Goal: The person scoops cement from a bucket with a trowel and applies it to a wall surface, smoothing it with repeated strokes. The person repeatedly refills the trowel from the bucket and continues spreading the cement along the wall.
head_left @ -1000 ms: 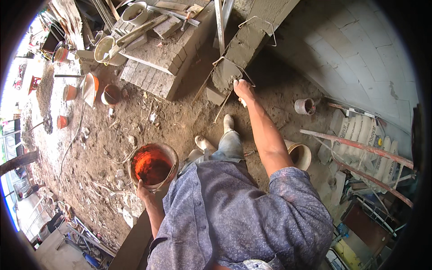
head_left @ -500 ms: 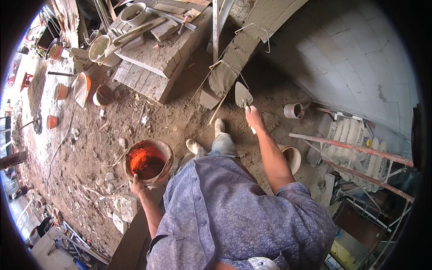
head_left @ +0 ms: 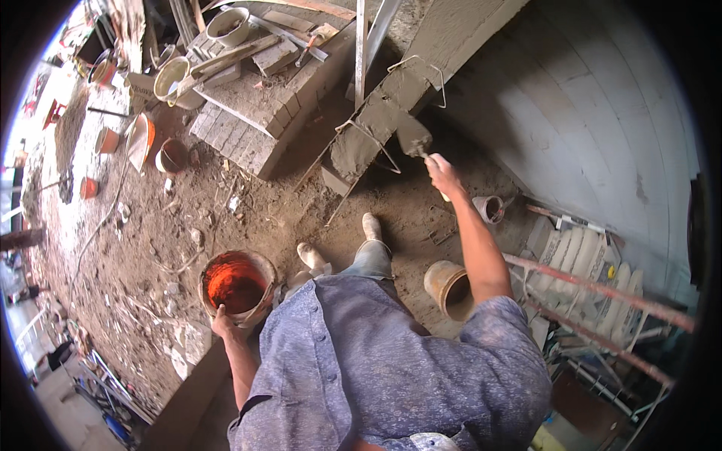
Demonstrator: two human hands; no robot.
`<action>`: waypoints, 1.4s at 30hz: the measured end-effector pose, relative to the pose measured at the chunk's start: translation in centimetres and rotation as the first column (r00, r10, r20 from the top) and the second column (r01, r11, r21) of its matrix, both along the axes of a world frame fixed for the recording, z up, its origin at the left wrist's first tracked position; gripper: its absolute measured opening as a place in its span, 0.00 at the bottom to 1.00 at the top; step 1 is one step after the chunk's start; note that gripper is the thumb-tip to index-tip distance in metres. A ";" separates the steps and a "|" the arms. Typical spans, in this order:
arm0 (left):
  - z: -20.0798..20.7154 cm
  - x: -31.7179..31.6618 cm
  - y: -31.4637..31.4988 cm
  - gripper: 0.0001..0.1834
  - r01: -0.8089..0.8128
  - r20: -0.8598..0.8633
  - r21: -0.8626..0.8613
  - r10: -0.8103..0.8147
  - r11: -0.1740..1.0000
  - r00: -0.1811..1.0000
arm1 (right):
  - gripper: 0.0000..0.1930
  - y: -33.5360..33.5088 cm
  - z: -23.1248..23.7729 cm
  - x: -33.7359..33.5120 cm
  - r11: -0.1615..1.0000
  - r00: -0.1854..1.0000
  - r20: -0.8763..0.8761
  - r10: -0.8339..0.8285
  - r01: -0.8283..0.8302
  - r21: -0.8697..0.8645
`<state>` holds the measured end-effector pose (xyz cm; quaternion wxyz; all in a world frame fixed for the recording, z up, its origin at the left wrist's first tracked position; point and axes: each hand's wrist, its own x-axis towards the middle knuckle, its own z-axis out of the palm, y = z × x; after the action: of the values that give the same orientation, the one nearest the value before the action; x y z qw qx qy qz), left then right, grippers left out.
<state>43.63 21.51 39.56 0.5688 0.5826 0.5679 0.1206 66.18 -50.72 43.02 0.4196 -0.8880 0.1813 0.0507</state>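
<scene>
My left hand (head_left: 224,325) is closed on the rim of a bucket (head_left: 268,275) with an orange inside, held at my left side. My right hand (head_left: 444,177) grips the handle of a trowel (head_left: 414,137) in front of me. The trowel's mortar-smeared blade is at the right edge of a long beam (head_left: 406,84) coated with wet grey mortar; whether it touches the beam I cannot tell. Two bent wire clamps straddle the beam, the nearer clamp (head_left: 370,135) just left of the blade.
Stacked blocks (head_left: 248,113) with boards and a pale tub (head_left: 227,27) stand far left. An open bucket (head_left: 444,286) lies right of my legs, near a small pail (head_left: 490,209). Reddish metal bars (head_left: 602,289) cross the right side. Rubble and a cable cover the dirt floor.
My right hand has moved slightly up and right, and the trowel blade has turned toward the beam's edge. The left hand still holds the bucket, which sits slightly lower and farther left in view.
</scene>
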 end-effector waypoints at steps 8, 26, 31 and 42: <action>5.3 -8.7 -5.8 0.18 -0.246 0.106 0.162 0.231 0.956 0.967 | 0.19 2.2 -8.5 6.6 0.933 0.927 0.112 0.358 -0.360 0.005; 13.5 -17.2 -19.9 0.17 -0.319 -0.194 0.221 0.362 0.922 0.912 | 0.14 -0.1 -16.6 9.5 0.812 0.814 0.303 0.495 -0.310 -0.494; 14.2 -18.1 -20.5 0.19 -0.208 -0.207 0.169 0.241 0.963 0.948 | 0.09 -0.7 -20.1 9.2 0.804 0.854 0.197 0.482 -0.341 -0.487; 8.4 -16.8 -20.8 0.21 -0.324 0.104 0.123 0.312 0.938 0.944 | 0.18 -11.4 -3.5 -0.4 0.897 0.902 -0.041 0.429 -0.431 -0.102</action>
<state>26.86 0.76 47.99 0.5230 0.5156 0.6209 0.2740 65.82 -62.17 39.57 0.3475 -0.9271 -0.0132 0.1398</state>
